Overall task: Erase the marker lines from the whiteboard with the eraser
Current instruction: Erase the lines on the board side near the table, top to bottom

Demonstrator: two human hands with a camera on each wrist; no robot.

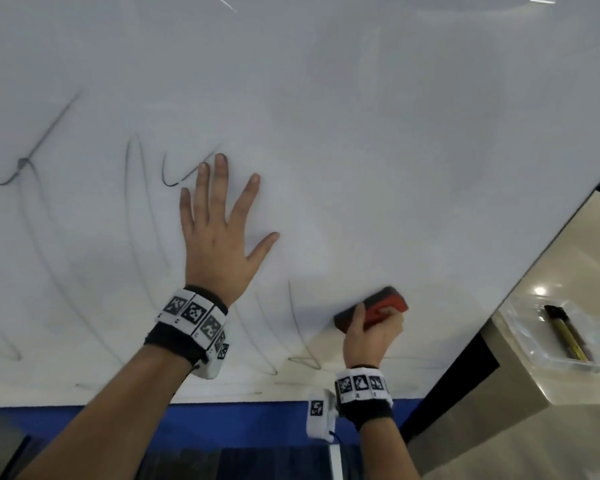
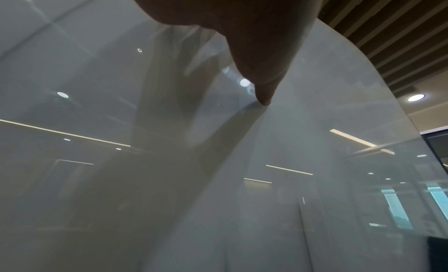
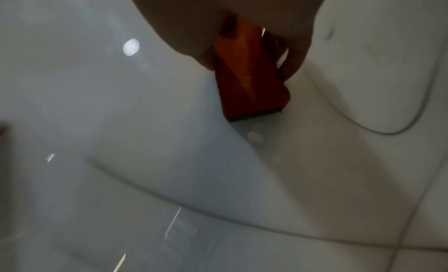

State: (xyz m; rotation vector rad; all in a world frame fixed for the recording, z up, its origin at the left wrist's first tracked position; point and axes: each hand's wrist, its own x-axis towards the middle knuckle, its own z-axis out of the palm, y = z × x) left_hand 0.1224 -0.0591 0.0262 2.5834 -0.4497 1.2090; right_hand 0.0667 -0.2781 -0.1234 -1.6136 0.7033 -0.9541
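The whiteboard (image 1: pixel 361 133) fills the head view, with dark marker lines (image 1: pixel 174 181) looping across its left and lower parts. My left hand (image 1: pixel 219 216) lies flat on the board with fingers spread, its fingertips over a line. My right hand (image 1: pixel 371 327) grips the red eraser (image 1: pixel 388 304) with a dark felt pad, pressed to the board at lower right, just right of a curved line (image 1: pixel 293 317). In the right wrist view the eraser (image 3: pixel 247 78) sits between thumb and fingers against the board (image 3: pixel 121 123). The left wrist view shows my left hand (image 2: pixel 264 96) touching the glossy board (image 2: pixel 145 161).
A blue strip (image 1: pixel 222 420) runs below the board's bottom edge. To the right, past the board's edge, a clear tray (image 1: pixel 520 323) holding a marker (image 1: pixel 568 334) rests on a beige ledge (image 1: pixel 506 386). The board's right half shows faint smudges only.
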